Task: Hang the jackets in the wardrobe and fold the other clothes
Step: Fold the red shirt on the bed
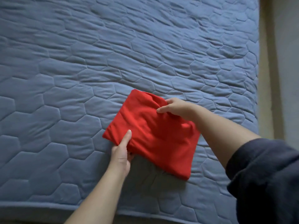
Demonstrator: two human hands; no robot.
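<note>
Centrally, a folded red garment (152, 131) is shown on a bed (80, 62), toward its near edge and right of the middle. The bed is covered by a blue quilt stitched in hexagons. The garment's near left edge is gripped by the left hand (122, 151), with the thumb laid on top and the fingers tucked beneath the cloth. Its far right edge is pinched by the right hand (175, 107). A dark sleeve (267, 175) is seen on the right arm.

A home bedroom: a bed (113, 54) under a blue quilted cover (68, 97) stitched in hexagons fills nearly the whole frame, with a pale wall (288, 46) down the right edge.
</note>
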